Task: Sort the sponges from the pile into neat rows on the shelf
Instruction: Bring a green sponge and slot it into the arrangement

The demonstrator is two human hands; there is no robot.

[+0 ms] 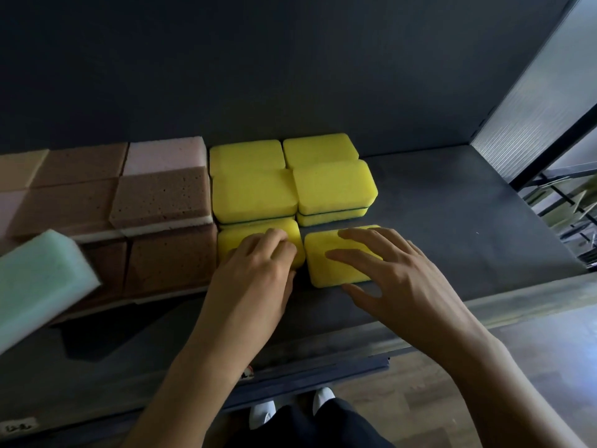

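While your right fingers [365, 236] lie spread on the soft, light yellow sponge [326, 273] before the stack [334, 189], left fingers [274, 240] curled over its neighbour [232, 240], pinch its sides gently.

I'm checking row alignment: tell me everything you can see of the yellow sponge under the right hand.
Front-right yellow sponge: a soft-looking foam block with rounded corners, lying flat, one layer high, on the dark shelf near its front edge. The right hand rests spread fingers on top, thumb at its front side. A narrow gap separates it from the neighbour sponge held by the left hand.
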